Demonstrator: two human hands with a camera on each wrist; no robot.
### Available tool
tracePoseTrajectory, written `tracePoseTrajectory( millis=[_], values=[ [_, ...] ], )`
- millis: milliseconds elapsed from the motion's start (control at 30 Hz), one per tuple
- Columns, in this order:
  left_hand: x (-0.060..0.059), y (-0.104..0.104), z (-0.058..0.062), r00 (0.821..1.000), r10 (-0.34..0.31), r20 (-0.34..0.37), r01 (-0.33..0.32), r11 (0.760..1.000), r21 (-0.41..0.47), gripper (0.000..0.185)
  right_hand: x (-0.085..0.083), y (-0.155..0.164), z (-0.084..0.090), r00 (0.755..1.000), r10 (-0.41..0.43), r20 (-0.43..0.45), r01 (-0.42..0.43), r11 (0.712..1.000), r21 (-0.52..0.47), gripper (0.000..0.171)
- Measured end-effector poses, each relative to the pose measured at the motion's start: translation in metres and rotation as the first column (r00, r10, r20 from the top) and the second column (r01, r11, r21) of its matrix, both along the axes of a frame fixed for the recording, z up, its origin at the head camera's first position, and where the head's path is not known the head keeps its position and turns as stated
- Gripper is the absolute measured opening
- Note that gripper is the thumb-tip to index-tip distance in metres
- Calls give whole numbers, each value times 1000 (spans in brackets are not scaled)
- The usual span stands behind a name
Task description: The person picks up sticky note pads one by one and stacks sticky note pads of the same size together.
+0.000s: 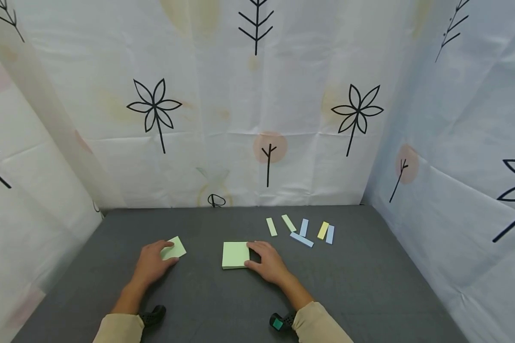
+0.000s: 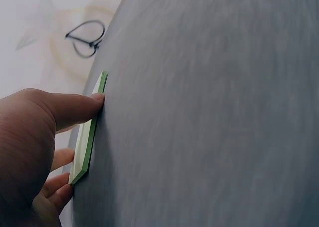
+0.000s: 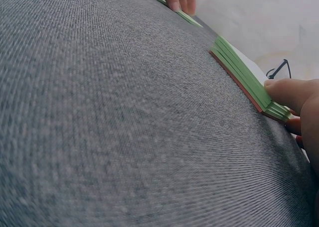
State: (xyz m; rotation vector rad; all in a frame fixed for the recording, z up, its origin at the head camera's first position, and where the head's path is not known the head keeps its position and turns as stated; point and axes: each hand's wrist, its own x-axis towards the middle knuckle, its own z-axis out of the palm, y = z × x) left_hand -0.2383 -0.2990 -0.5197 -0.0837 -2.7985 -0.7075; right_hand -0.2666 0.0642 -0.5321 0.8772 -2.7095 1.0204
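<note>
A thin green sticky-note pad (image 1: 175,248) lies on the grey table (image 1: 360,286) left of centre. My left hand (image 1: 168,252) pinches its left part, thumb (image 2: 75,107) against one edge of the pad (image 2: 87,137) and fingers at the other. A thicker square green pad (image 1: 235,255) lies at the centre. My right hand (image 1: 252,255) grips its right side, thumb (image 3: 286,90) on a corner of the stack (image 3: 244,75) and fingers behind it. Both pads lie flat on the table.
Several narrow paper strips, green (image 1: 271,226), blue (image 1: 302,239) and yellow (image 1: 323,230), lie scattered at the back right of the table. Printed white fabric walls (image 1: 257,119) close in the table at the back and both sides.
</note>
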Motion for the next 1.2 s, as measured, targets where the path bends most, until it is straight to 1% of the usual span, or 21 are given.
tracePoseTrajectory(
  millis=[200, 367, 500, 667, 833, 900, 1100, 1200],
  values=[
    [-6, 22, 0, 1000, -25, -7, 25, 1000, 10, 44, 0, -1, -1, 1000, -3, -10, 3, 1000, 13, 53],
    [-12, 34, -2, 999, -48, -13, 48, 999, 8, 43, 2, -2, -1, 1000, -7, 2, 7, 1000, 9, 53],
    [-14, 40, -4, 999, -42, 6, 42, 999, 19, 43, 2, -2, -1, 1000, -6, 2, 6, 1000, 3, 53],
    [-16, 47, -4, 999, -29, 21, 29, 999, 26, 44, 1, -1, -3, 999, 3, -35, -3, 1000, 6, 53],
    [-15, 49, -1, 999, -35, 32, 34, 999, 31, 44, 0, -1, -4, 999, 4, -34, -4, 1000, 4, 53],
    [-16, 48, -1, 998, -49, 27, 48, 998, 27, 44, 0, -1, -3, 1000, 4, -26, -4, 1000, 2, 53],
    [-16, 38, -4, 992, -122, 10, 122, 992, 25, 44, 1, 0, -2, 1000, 6, -15, -6, 1000, -3, 53],
    [-17, 34, -4, 987, -162, -6, 162, 987, -4, 38, 0, 0, -3, 1000, 6, -23, -6, 1000, -4, 53]
  ],
)
